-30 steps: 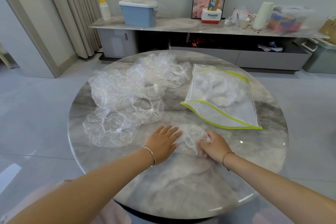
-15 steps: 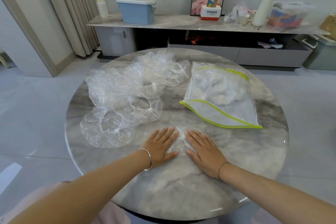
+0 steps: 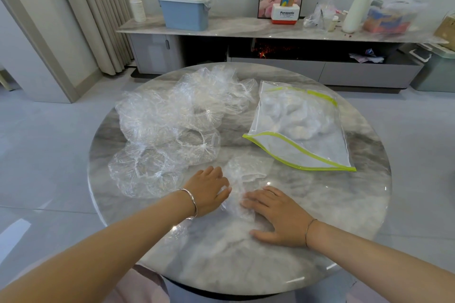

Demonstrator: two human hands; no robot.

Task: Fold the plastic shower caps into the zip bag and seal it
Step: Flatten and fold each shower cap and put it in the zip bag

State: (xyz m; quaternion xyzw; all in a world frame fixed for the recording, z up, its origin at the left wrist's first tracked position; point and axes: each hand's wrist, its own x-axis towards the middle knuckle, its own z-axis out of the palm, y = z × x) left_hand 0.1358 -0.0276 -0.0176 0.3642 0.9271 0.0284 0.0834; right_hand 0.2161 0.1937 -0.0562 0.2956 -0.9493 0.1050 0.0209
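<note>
A clear plastic shower cap [image 3: 242, 179], partly folded into a narrow strip, lies on the round marble table [image 3: 320, 216] between my hands. My left hand [image 3: 209, 190] is at its left edge with the fingers curled onto the plastic. From the other side, my right hand [image 3: 277, 215] lies flat, its straight fingers pressing the cap's near end. A loose pile of shower caps [image 3: 170, 130] is spread over the left half of the table. At the right lies the zip bag [image 3: 298, 128], clear with a yellow-green zip edge, its mouth open toward me and crumpled caps inside.
Behind the table runs a low marble-topped sideboard [image 3: 221, 27] with a blue lidded box [image 3: 184, 11], a white and red carton [image 3: 285, 13], a paper roll [image 3: 354, 12] and plastic bags. Curtains [image 3: 98, 19] hang at the left. Grey floor surrounds the table.
My right hand went from pinching the cap to lying flat on it. My left hand went from flat to curled on the cap's left edge. The cap now lies longer and narrower.
</note>
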